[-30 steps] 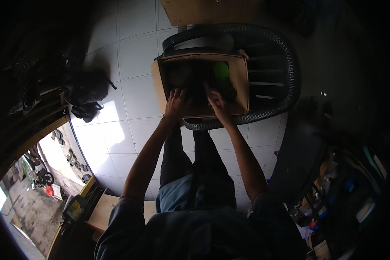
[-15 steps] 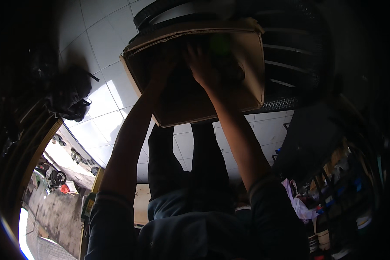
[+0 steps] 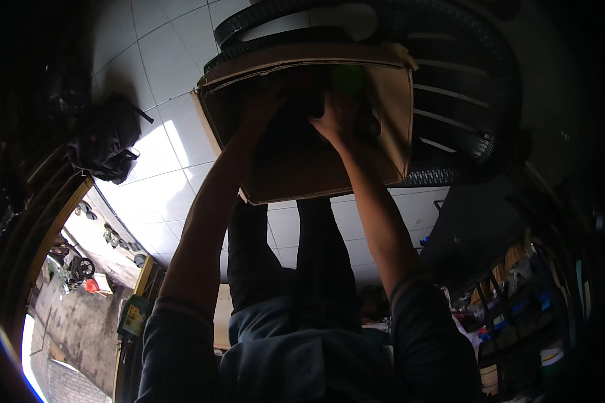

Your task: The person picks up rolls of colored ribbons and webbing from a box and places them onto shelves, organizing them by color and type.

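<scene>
Both my hands are inside an open cardboard box [image 3: 395, 101], whose inside is mostly in deep shadow. My left hand [image 3: 265, 106] is in the left half of the box, its fingers lost in the dark. My right hand [image 3: 337, 115] is further right, thumb stuck out to the left and apart from the palm. Its other fingers fade into shadow, so what they touch cannot be made out. Beside that hand, near the right wall, a dark rounded shape [image 3: 371, 122] shows faintly. The box rests on a black plastic chair [image 3: 450, 101] with a slatted part at the right.
White floor tiles [image 3: 171, 57] lie around and below, with a sunlit patch at left. A black bag [image 3: 106, 142] sits on the left. A doorway opens at the lower left onto concrete ground [image 3: 74, 329]. Cluttered shelves [image 3: 517, 309] stand at the lower right.
My right hand has shifted right inside the box, and its spread fingers have passed into shadow. The left hand remains in the dark left half. The whole view has shifted slightly.
</scene>
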Action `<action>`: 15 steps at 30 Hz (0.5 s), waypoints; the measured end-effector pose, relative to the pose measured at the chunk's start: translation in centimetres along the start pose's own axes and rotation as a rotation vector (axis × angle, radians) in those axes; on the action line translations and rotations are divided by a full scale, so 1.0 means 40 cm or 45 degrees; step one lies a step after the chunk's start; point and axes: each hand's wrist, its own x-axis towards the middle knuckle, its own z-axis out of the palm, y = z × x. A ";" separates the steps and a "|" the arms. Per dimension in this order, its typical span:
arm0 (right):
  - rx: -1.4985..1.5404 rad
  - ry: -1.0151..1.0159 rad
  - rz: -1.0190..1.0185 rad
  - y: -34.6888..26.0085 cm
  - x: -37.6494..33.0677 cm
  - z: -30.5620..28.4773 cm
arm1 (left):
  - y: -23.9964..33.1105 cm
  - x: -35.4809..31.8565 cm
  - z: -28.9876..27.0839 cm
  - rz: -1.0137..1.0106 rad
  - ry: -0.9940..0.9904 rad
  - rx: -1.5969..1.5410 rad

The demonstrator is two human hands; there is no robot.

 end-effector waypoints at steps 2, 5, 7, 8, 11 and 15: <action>0.113 0.072 0.003 0.013 -0.027 -0.006 | -0.001 -0.007 -0.021 0.073 -0.004 -0.043; 0.292 0.179 0.003 0.032 -0.089 0.004 | -0.005 -0.032 -0.026 0.089 0.014 -0.021; 0.488 0.169 0.044 0.033 -0.122 -0.006 | 0.002 -0.047 -0.029 0.025 0.150 -0.046; 0.566 0.162 0.077 0.039 -0.146 -0.017 | 0.023 -0.050 -0.042 -0.055 0.096 -0.096; 0.827 0.153 0.064 0.031 -0.206 -0.085 | 0.057 -0.059 -0.084 -0.162 0.007 -0.256; 1.043 0.196 -0.040 -0.025 -0.268 -0.229 | 0.111 -0.102 -0.147 -0.187 0.114 -0.394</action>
